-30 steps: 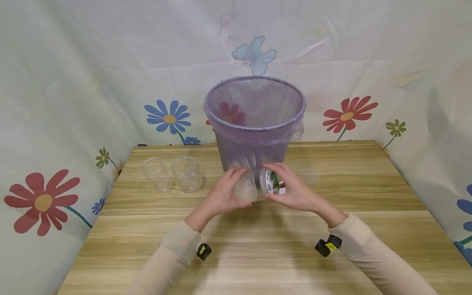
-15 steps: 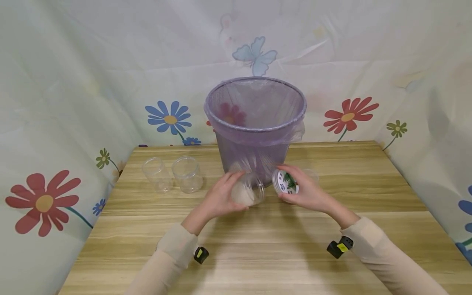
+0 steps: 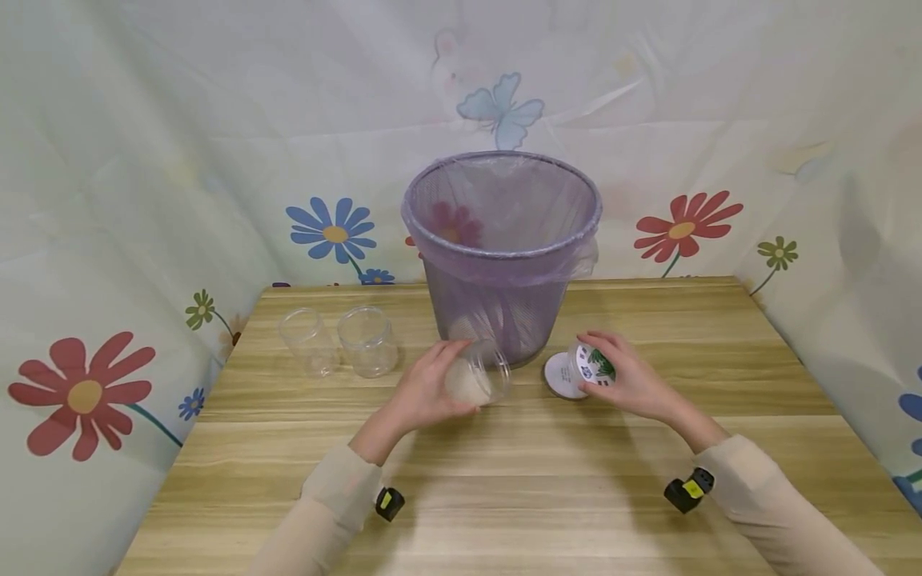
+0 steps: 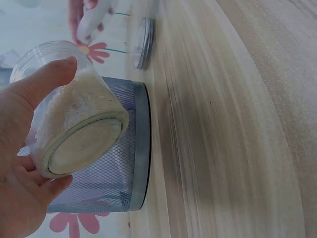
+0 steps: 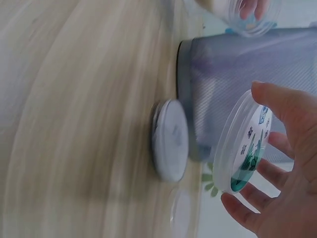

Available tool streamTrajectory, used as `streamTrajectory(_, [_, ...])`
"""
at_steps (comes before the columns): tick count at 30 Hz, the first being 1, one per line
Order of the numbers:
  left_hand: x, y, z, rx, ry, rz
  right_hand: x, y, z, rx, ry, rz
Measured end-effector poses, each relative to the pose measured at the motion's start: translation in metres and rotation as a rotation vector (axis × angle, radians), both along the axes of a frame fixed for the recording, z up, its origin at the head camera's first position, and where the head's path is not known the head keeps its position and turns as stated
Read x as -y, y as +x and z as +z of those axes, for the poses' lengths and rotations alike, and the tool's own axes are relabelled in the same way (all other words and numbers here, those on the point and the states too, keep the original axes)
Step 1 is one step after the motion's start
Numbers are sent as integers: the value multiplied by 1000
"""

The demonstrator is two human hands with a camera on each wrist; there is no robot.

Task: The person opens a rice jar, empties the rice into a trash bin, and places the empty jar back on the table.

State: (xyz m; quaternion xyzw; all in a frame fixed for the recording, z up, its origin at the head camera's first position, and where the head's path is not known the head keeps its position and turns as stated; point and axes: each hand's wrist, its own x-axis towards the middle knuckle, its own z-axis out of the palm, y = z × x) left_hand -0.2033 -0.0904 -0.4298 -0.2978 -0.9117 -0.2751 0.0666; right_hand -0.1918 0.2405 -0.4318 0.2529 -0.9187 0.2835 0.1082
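In the head view my left hand [image 3: 426,390] grips a clear jar [image 3: 471,382] tilted on its side, its open mouth facing right. White, rice-like grains [image 4: 74,106] lie inside it, seen in the left wrist view. My right hand [image 3: 637,384] pinches the jar's clear lid [image 5: 242,144] by its rim; its label shows a green plant. Below that lid, a round white-topped lid-like disc [image 3: 559,378] lies on the table. The right wrist view shows another thin clear disc [image 5: 181,213] beyond it.
A purple mesh bin [image 3: 497,308] with a thin liner stands behind my hands. Two clear empty containers, one taller [image 3: 308,344] and one wider [image 3: 368,344], stand at the left of the wooden table [image 3: 504,496]. A flowered curtain [image 3: 238,160] surrounds the table.
The lid has come off the jar and moved right with my right hand. The jar has shifted slightly left in my left hand. The white-topped disc now shows.
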Motion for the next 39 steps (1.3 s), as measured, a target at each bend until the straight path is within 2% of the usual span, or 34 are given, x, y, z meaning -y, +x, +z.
streamTrajectory(5, [1, 0, -2, -1, 0, 1, -13, -1, -12, -47, 15, -15])
streamTrajectory(7, [2, 0, -2, -6, 5, -2, -17, -2, -16, -41, 22, -24])
streamTrajectory(15, [0, 0, -6, -10, 11, -6, -32, -1, -27, 94, 90, -103])
streamTrajectory(19, [-1, 0, -7, -12, 23, -12, -38, 1, -30, 125, 106, -128])
streamTrajectory(29, [-2, 1, -3, -5, -5, -23, -47, 3, -38, 161, 125, -135])
streamTrajectory(39, [-2, 1, -4, 6, -22, -18, -49, 3, -43, 137, 164, -124])
